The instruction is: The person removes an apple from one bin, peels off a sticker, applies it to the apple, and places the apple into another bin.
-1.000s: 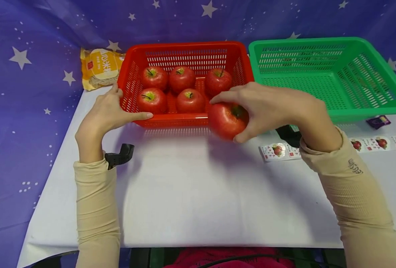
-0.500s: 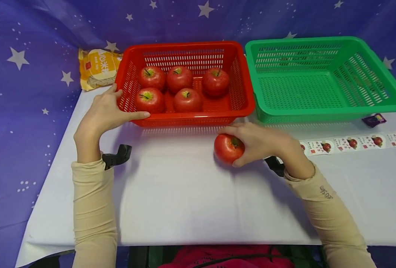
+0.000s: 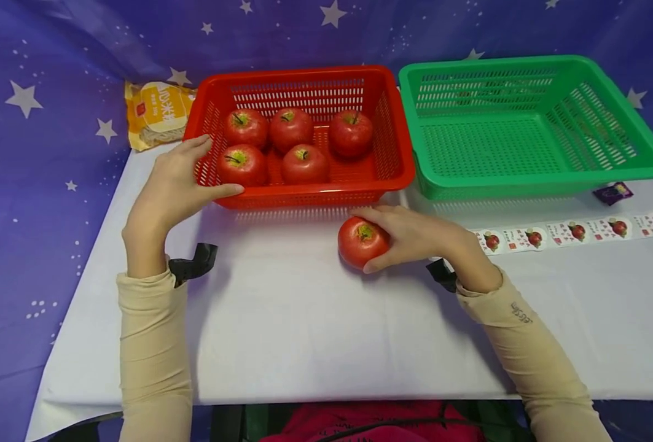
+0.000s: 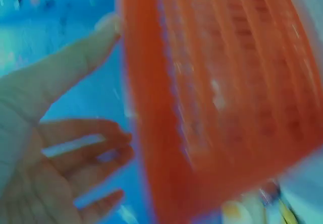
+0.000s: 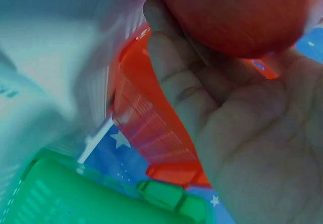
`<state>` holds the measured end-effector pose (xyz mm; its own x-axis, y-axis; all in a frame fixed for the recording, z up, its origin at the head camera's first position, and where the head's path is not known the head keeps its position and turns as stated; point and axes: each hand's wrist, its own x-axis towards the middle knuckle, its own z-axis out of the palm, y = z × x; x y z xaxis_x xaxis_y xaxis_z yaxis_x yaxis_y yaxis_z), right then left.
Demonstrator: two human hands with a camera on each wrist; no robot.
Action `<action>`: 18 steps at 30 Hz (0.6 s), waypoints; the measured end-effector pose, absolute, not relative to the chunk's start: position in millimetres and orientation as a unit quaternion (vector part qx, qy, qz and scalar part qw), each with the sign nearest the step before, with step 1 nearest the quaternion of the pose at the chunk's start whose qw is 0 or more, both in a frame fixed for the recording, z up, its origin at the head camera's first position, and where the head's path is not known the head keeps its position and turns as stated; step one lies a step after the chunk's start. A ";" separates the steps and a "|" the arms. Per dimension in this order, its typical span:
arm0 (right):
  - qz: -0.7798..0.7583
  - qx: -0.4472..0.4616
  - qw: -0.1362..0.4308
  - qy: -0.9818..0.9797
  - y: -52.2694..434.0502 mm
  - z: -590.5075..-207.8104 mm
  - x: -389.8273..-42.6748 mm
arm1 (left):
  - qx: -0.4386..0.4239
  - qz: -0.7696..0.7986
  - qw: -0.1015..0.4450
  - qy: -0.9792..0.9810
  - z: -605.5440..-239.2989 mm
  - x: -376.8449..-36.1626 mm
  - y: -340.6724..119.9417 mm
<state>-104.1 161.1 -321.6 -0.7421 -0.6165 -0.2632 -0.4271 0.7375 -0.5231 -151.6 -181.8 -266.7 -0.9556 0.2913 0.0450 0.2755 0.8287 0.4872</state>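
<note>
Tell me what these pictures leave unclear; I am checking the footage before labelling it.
- Sticker strip: print too small, head view.
- Yellow packet: partly behind the red plastic basket.
- Red apple: far side covered by the right hand.
- Left hand: motion-blurred, left wrist view.

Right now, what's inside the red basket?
Five red apples sit inside the red basket, three at the back and two in front. The basket floor under them is covered, so anything beneath cannot be seen. The left hand touches the basket's corner.

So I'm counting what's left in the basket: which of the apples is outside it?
The apple on the white table, gripped by the right hand just in front of the red basket. The other five sit inside that basket.
</note>
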 end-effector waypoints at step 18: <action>-0.263 -0.215 0.191 0.921 247.3 -344.2 -109.0 | 0.473 0.250 0.156 0.830 -317.8 -122.8 -20.0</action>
